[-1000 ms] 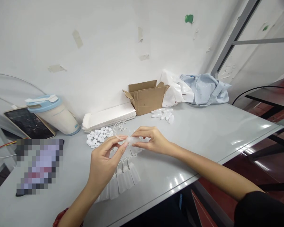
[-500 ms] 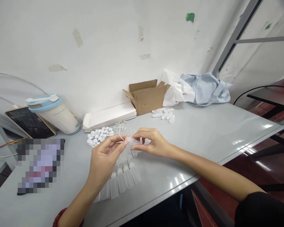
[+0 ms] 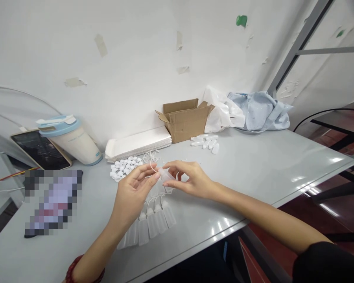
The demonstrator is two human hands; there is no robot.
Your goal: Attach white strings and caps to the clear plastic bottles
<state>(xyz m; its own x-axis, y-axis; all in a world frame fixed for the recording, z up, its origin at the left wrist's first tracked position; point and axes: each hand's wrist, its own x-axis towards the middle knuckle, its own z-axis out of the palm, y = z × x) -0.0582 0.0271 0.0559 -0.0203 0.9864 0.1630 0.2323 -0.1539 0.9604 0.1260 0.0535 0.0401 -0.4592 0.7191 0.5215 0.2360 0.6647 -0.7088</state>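
Note:
Between my fingers is a small translucent plastic bottle (image 3: 166,175), held just above the table and tilted. My right hand (image 3: 191,179) grips its body between thumb and fingers. At its neck end, my left hand (image 3: 135,190) pinches a thin white strap loop (image 3: 152,165), which arches up over the fingers; how it meets the neck is hard to make out. Below the hands lies a row of similar bottles (image 3: 157,222) with straps at their necks, partly covered by my left hand. Just beyond are white caps (image 3: 122,169) and a small pile of loose straps (image 3: 150,155).
Several clear plastic pieces (image 3: 205,142) lie before an open cardboard box (image 3: 188,124). A stack of white sheets (image 3: 138,143), a white plastic bag (image 3: 220,112) and blue cloth (image 3: 258,112) line the wall. A tumbler (image 3: 73,141) and phone (image 3: 43,149) stand left.
My hands stay at the same spot with the bottle and strap, and the fingers have shifted only slightly. The whole view has moved a little.

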